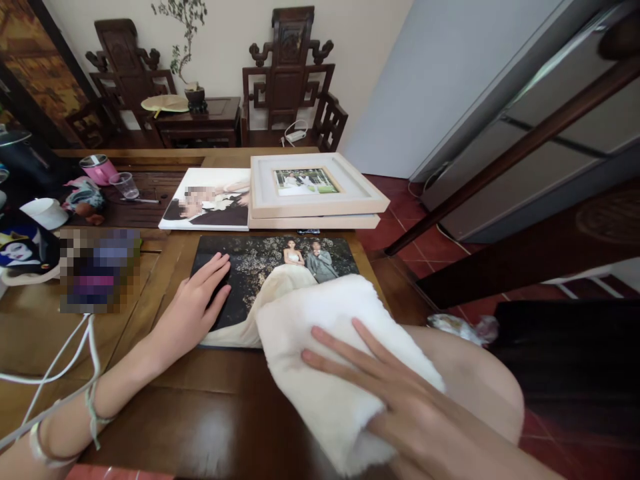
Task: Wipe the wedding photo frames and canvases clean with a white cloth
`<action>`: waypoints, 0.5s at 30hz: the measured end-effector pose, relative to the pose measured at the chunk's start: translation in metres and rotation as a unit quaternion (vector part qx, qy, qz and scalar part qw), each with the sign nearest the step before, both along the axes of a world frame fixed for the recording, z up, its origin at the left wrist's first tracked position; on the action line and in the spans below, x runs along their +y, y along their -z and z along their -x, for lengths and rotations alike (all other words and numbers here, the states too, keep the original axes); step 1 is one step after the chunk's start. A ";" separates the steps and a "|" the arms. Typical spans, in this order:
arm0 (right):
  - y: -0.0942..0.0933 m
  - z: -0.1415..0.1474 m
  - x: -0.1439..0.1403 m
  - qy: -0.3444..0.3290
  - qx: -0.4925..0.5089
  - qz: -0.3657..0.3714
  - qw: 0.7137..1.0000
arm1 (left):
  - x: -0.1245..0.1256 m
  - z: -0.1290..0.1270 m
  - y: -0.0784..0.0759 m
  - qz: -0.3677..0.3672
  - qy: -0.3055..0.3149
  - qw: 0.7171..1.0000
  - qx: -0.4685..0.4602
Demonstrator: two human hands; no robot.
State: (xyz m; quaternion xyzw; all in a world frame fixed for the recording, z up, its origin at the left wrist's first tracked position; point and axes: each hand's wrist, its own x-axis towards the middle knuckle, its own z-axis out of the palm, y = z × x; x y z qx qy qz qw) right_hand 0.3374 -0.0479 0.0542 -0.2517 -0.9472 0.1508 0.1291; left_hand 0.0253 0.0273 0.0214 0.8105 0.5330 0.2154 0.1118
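Note:
A dark photo panel point(240, 267) lies flat on the wooden table, showing a couple in wedding clothes, one in a wide cream gown. My left hand point(195, 307) rests on the panel's left edge, its fingers stretched out and lying flat. A folded white towel point(320, 313) covers the panel's lower right part and hangs toward me over the table's edge. My right hand point(385, 373) holds this towel, with fingers spread across its top and the thumb hidden in the folds.
Behind the panel are a white photo board point(210, 207) and stacked light-wood picture frames point(320, 190). A pink mug point(99, 169), plastic cup point(124, 186) and white cup point(44, 213) stand left, near white cables point(90, 347). Dark carved chairs point(293, 73) stand beyond the table.

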 end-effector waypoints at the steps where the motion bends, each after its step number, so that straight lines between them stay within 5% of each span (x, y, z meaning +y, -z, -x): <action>1: 0.000 0.000 0.009 0.004 0.006 0.004 1.000 | 0.000 0.001 0.000 -0.001 0.003 1.000 0.001; 10: 0.016 -0.011 0.117 0.123 0.008 -0.027 0.992 | -0.001 0.001 0.000 -0.006 0.011 1.000 0.001; 15: 0.021 -0.008 0.102 0.122 0.035 -0.052 0.991 | -0.002 0.000 0.000 -0.001 0.002 1.000 0.003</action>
